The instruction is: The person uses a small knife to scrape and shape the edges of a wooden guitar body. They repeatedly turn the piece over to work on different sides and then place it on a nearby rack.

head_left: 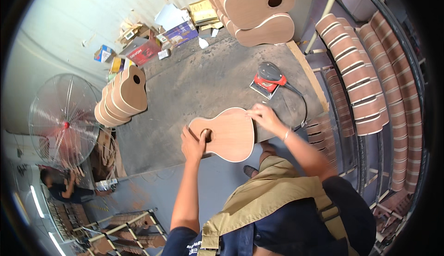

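Note:
A small pale-wood guitar body (231, 133) with a round sound hole lies at the near edge of a dark worktable (162, 89), partly over the edge. My left hand (192, 145) grips its narrow end, thumb at the sound hole and fingers around the side. At the wide end, the fingers of my right hand (266, 116) are stretched out and touch the rim of the top. A red and black electric sander (268, 79) rests on the table beyond my right hand, its cord running down toward the table's right edge.
Guitar bodies are stacked at the table's left (132, 91) and back right (259, 6). Boxes (141, 50) and papers line the wall. A large fan (67, 124) stands left. Racks of curved wooden parts (354, 71) stand close on the right. Another person (64, 186) is at far left.

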Demonstrator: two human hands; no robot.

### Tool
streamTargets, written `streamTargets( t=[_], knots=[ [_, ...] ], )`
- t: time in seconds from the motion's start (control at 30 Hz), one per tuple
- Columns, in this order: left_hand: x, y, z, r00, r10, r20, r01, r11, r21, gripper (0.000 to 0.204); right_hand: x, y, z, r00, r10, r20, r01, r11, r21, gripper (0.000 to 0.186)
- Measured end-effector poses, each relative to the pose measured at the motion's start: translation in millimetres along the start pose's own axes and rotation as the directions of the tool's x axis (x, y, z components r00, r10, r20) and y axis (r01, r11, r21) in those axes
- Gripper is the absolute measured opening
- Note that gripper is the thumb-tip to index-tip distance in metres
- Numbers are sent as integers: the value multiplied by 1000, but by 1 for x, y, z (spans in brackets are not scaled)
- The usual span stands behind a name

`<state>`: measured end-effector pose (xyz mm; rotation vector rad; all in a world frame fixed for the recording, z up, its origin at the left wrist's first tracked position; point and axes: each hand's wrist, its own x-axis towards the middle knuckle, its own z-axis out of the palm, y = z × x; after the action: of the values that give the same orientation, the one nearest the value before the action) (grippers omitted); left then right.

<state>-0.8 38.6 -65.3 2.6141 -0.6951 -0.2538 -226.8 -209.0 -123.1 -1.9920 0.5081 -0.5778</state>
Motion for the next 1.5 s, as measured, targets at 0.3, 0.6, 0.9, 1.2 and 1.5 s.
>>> streamTargets(
  t=[0.3,0.6,0.9,1.2,1.5],
  knots=[
    [20,-16,-4,749,582,317,-629,775,62,69,125,-3,5,856,-243,457,236,969,74,24],
    [11,-19,2,793,568,220,-592,803,62,66,-52,-30,5,975,220,6,-220,974,54,22],
    [-3,-15,0,856,489,165,-509,853,113,67,-61,-42,20,962,33,-270,-39,999,-17,13],
    [-45,-3,21,954,281,106,-278,960,-38,66,63,5,2,986,-162,31,161,987,15,23],
    [-49,-7,28,947,321,29,-320,946,-46,67,-55,-48,81,877,218,-428,-171,974,147,20]
  ],
)
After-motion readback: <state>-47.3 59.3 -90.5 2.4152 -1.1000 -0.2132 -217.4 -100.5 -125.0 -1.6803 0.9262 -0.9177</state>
